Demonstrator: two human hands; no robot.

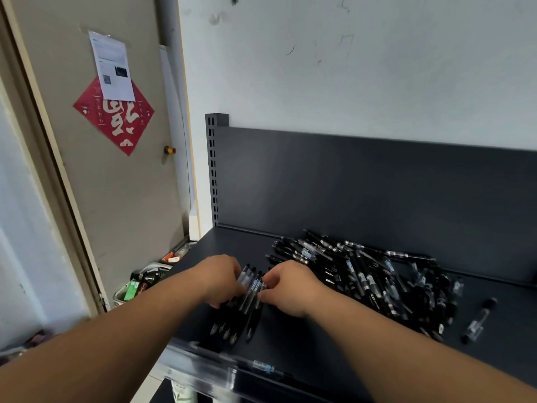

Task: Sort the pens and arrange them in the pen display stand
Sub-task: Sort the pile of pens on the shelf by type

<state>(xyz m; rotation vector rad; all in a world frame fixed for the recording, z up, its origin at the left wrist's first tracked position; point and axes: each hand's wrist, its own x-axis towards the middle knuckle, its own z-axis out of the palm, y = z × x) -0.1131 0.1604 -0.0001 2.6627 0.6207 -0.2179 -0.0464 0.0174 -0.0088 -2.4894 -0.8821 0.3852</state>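
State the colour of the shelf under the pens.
The shelf is dark grey, clearest in the head view.

I saw black pens [363, 274], some with clear barrels and pale blue labels, on a dark grey shelf [319, 330]. The door [125, 199] was beige, and its diamond-shaped decoration [116, 123] was red with white characters.

loose black pen heap [366, 276], small parallel bundle [245, 314] beside

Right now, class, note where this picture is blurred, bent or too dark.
Head view: wide lens bows the door frame; clear front rail is smeared; left hand, right hand and held pens look soft; pen pile merges into the dark shelf.
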